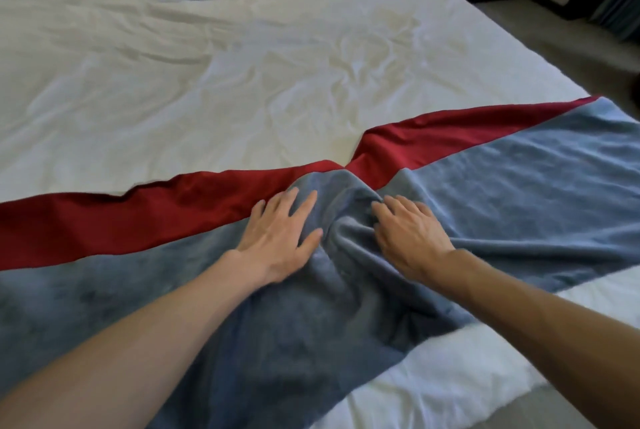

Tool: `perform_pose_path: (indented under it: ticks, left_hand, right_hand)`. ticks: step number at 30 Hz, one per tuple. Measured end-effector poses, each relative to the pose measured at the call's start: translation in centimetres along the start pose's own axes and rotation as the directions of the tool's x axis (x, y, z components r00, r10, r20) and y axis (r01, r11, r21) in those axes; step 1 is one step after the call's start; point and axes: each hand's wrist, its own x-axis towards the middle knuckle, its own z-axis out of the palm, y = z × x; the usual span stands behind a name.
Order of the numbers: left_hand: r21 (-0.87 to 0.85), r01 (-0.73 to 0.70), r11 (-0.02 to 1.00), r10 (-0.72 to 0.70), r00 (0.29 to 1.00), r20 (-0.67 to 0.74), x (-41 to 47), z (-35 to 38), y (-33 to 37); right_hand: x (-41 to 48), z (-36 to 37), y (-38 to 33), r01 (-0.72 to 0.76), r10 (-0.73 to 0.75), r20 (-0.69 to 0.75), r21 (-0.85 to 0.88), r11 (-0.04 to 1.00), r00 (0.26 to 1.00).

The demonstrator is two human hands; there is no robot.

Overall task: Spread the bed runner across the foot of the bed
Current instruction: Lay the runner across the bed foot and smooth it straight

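The bed runner (502, 186) is a grey-blue plush strip with a red band along its far edge. It lies across the near end of the white bed (207, 65), reaching from the left edge of the view to the right side of the mattress. Its middle is bunched into folds. My left hand (280, 234) rests flat on the runner just left of those folds, fingers straight and spread. My right hand (408, 234) lies on the runner right of the folds, its fingertips pressing into the raised crease.
The white duvet is wrinkled across the middle of the bed. Grey carpet (554, 33) shows past the right side of the bed, with a dark baseboard and a curtain (620, 2) at the far right. Pillows lie at the far end.
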Motion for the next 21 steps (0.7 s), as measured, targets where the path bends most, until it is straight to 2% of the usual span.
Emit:
perform_pose_path:
  ticks: [3, 5, 10, 16, 21]
  left_hand:
    - [-0.055, 0.116, 0.992, -0.117, 0.993, -0.01, 3.0, 0.3, -2.4]
    - [-0.037, 0.137, 0.99, -0.138, 0.99, -0.017, 4.8, 0.2, -4.3]
    - [-0.025, 0.22, 0.975, -0.22, 0.975, -0.006, 8.6, -0.1, -7.6]
    - [-0.089, 0.162, 0.983, -0.165, 0.986, -0.019, 13.0, 0.1, -7.2]
    - [-0.129, 0.116, 0.985, -0.11, 0.993, 0.052, 15.9, 0.7, -6.2]
  right_hand:
    - [4.7, 0.3, 2.1, 0.012, -0.011, 0.044, -0.008, 1.0, 0.999]
    - [7.5, 0.6, 3.4, 0.034, -0.031, 0.056, -0.042, 0.999, 0.998]
    - [13.2, 1.3, 4.8, 0.081, -0.081, 0.074, 0.007, 0.997, 0.994]
    - [19.4, 1.2, 5.9, 0.142, -0.144, 0.073, 0.036, 0.989, 0.987]
    - [22.0, 1.5, 7.1, 0.368, -0.364, 0.086, -0.03, 0.929, 0.927]
